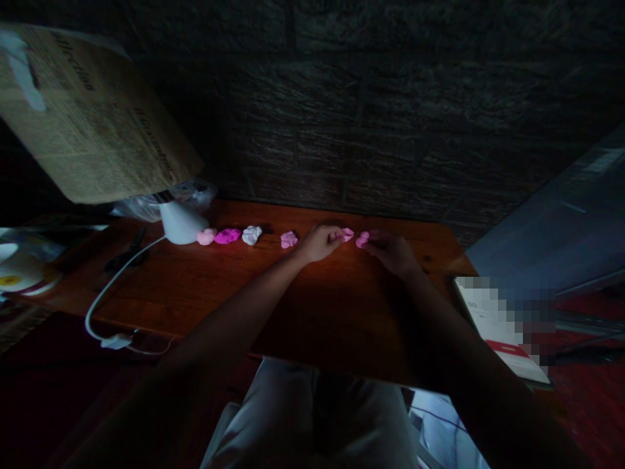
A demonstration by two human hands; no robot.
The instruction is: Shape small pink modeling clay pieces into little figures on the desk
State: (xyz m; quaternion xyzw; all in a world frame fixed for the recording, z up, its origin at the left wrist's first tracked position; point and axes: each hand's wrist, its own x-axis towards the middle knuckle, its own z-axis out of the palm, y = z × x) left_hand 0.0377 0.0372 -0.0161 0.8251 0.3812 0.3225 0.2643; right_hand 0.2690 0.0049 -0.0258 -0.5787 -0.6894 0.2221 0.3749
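Observation:
A row of small crumpled lumps, paper-like, runs along the wooden table. My left hand (319,243) pinches a pink crumpled lump (347,234) at its fingertips. Just to the right, my right hand (394,253) has its fingers closed on another pink lump (362,240); shadow hides part of these fingers. The two held lumps are close together, with a narrow gap between them. Left of my left hand lies a pink crumpled lump (288,239). Farther left are a white one (252,235), a magenta one (227,236) and a pale pink one (206,236).
At left stands a lamp with a newsprint shade (107,124) and white base (181,223); its cable (97,303) drops over the front edge. Dark scissors (127,257) and a white cup (12,267) are nearby. A book (493,326) lies at right. Behind is a dark wall (381,117).

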